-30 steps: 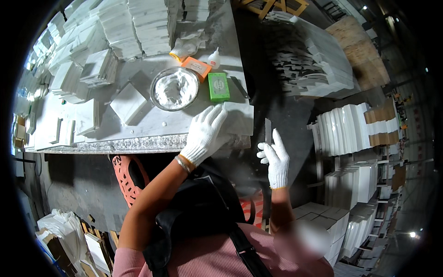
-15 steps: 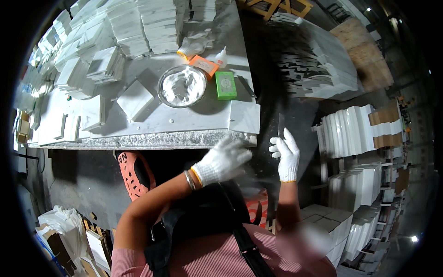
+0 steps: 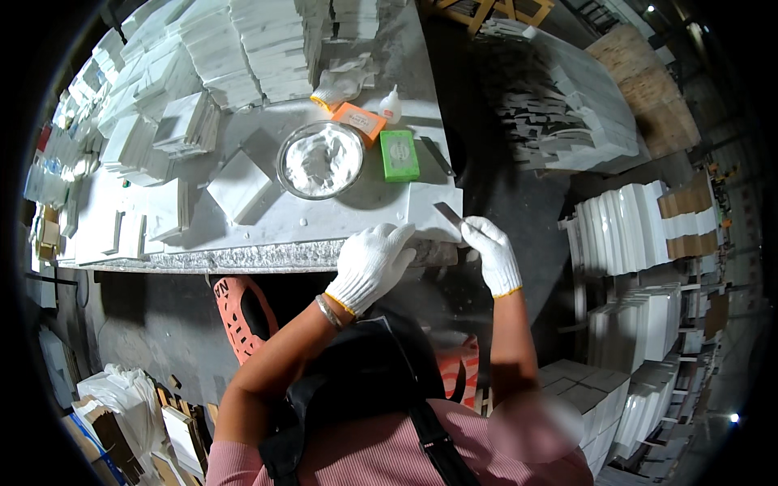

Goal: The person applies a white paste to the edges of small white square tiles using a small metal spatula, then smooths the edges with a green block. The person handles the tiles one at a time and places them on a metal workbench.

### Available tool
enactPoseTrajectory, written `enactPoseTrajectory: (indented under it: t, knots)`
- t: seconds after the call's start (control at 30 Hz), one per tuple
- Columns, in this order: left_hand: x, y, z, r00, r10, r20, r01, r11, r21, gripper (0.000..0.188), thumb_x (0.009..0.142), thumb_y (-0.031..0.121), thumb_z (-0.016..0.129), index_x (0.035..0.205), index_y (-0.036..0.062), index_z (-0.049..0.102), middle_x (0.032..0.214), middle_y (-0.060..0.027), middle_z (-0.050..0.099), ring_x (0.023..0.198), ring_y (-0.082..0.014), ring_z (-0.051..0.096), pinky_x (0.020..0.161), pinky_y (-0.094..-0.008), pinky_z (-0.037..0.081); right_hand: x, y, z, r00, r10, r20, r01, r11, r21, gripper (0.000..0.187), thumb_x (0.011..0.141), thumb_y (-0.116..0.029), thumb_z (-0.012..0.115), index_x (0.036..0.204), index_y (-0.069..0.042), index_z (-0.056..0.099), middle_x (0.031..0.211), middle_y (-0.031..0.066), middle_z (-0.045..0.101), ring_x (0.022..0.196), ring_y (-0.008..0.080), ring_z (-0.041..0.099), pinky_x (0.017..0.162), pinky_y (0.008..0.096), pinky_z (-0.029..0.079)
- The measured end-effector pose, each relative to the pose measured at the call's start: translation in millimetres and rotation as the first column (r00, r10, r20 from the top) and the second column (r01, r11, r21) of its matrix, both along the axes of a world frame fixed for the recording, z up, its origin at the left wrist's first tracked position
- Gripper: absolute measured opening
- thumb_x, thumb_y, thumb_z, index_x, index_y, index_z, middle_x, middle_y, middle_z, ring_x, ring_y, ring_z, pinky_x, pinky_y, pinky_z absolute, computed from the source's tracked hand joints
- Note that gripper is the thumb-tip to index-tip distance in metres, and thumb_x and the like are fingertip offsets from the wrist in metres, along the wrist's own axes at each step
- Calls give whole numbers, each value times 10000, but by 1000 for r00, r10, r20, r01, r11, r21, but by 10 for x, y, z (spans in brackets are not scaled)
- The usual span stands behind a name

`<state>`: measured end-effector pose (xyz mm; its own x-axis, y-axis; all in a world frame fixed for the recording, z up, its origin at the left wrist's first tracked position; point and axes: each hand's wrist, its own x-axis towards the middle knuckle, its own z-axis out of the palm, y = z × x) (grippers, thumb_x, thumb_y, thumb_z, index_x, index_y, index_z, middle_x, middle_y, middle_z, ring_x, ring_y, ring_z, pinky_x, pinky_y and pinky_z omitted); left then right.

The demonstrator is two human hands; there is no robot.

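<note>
My right hand (image 3: 491, 254), in a white knit glove with a yellow cuff, pinches a thin flat metal blade (image 3: 447, 214). The blade slants over a white marble tile (image 3: 423, 194) at the table's right front corner. My left hand (image 3: 369, 264), gloved the same way, hovers at the table's front edge beside that tile, thumb apart from the fingers and nothing visible in it. Farther back stands a round bowl (image 3: 280, 168) of white paste (image 3: 324, 160). Close to it are a green box (image 3: 399, 156), an orange box (image 3: 359, 121) and a small squeeze bottle (image 3: 391, 107).
A dark flat strip (image 3: 438, 155) lies right of the green box. One marble tile (image 3: 237, 185) rests left of the bowl, with stacked tiles (image 3: 185, 123) behind. A spare glove (image 3: 339, 85) lies at the back. Slabs (image 3: 624, 231) stand on a rack at the right.
My right hand has turned inward, bringing the blade from pointing away over the floor to slanting across the corner tile. My left hand has shifted slightly left.
</note>
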<state>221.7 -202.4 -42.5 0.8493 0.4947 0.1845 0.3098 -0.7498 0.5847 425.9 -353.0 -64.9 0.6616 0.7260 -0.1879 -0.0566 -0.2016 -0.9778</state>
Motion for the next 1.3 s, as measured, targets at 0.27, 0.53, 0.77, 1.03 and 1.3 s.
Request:
enactPoseTrajectory:
  t: [0.27,0.53,0.77,1.03,1.3]
  knots:
    - [44,46,-47,993,-11,-114,10,1000,-7,356,856,274,673,1195,166,667,945,-116,665,861,-347,661,718,-463,528,-37,165,189,984,2,-180,-39,979,-202,169,923,-231,689,1022,-108,748,855,-46,687,704,20,581,562,190,412]
    - [-32,154,-238,997,43,59,-33,985,-169,345,796,239,748,1129,158,706,976,-102,668,884,-339,666,751,-424,533,-295,324,446,996,87,-35,-91,987,-135,180,923,-219,681,1021,-80,740,794,-25,679,610,24,566,499,181,388]
    - [-107,179,-148,978,104,179,-79,987,-139,438,766,229,798,1186,171,687,1030,-123,655,926,-338,656,772,-412,533,-363,349,436,987,-35,-159,32,999,-19,169,911,-178,695,996,-34,719,769,12,676,532,45,555,438,195,377]
    - [-329,312,93,871,76,485,6,986,-165,718,628,210,908,1290,179,632,1382,-170,519,1247,-361,533,1027,-442,480,-571,172,587,695,98,-712,143,952,271,178,956,-145,601,1111,-68,643,841,211,653,527,205,549,406,267,391]
    - [-549,424,343,802,-6,598,0,1000,11,677,609,96,862,1248,74,638,1396,-165,553,1319,-402,488,1085,-463,426,-926,288,717,445,402,-801,-8,895,445,184,984,-113,571,1121,-16,646,818,185,663,549,213,601,438,284,445]
